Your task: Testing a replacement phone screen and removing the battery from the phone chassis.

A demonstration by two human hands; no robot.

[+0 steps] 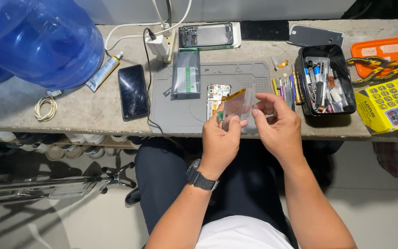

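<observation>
While both hands sit raised just over the near edge of the grey work mat (249, 76), the left hand (219, 143) pinches the lower edge of a thin flat phone battery (236, 105) with a yellow-orange top edge, thumb and fingers closed on it; right hand (279, 124) is narrowly closed, fingertips pinched on what looks like a clear film or tab at the battery's right side, cannot tell exactly what; battery is in the air, tilted, clear of the mat, just in front of the opened phone (217, 94) lying face down on the mat with its insides showing; judging by that, the phone's back is already off and the battery is out of the body, not seated; whether it is a fresh one being stripped or an old one coming away cannot be told; left as far as seen: battery not in the phone, phone not closed up; around: grey pouch (185, 74) on the mat's left part, dark phone with cracked screen (133, 91) left of the mat, glue tube (103, 71) near the big blue water jug (38, 41), another stripped phone frame (207, 35) at the back, black tool tray (324, 78) full of drivers and tweezers to the right, yellow box (390, 103) and orange tray (385, 53) with pliers at far right, charger and white cable (158, 44) at the back
</observation>
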